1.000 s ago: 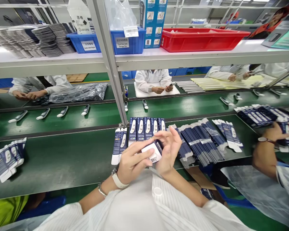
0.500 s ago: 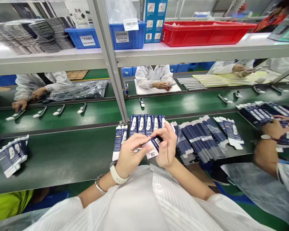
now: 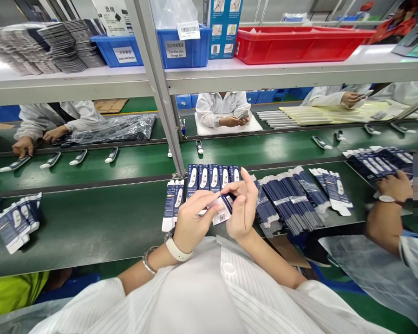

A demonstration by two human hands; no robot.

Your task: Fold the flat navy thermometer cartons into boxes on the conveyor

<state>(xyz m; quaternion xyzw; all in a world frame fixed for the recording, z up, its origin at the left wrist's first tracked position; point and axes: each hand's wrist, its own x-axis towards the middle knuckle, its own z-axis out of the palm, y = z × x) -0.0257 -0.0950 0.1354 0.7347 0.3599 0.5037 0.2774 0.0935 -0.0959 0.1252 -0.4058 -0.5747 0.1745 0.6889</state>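
Observation:
Between my hands, close in front of my chest, is a small dark-blue and white cardboard box, with a printed square code on its white side. My left hand pinches its left side, the thumb lying over the white face. On the other side my right hand grips the box's right edge, index finger raised. Just beyond my hands stands a row of blue printed boxes. Left of that row are flatter blue cartons. To my right lie bundles of folded cartons in clear bands.
A green conveyor belt carries white-and-grey handheld devices. A metal post and shelf stand ahead, with a red bin and blue bins. Co-workers in white sit opposite; another person's hand is at the right. More cartons lie left.
My left thumb and fingers have shifted slightly on the box, and my left wrist has moved a little right. Devices on the belt have slid left.

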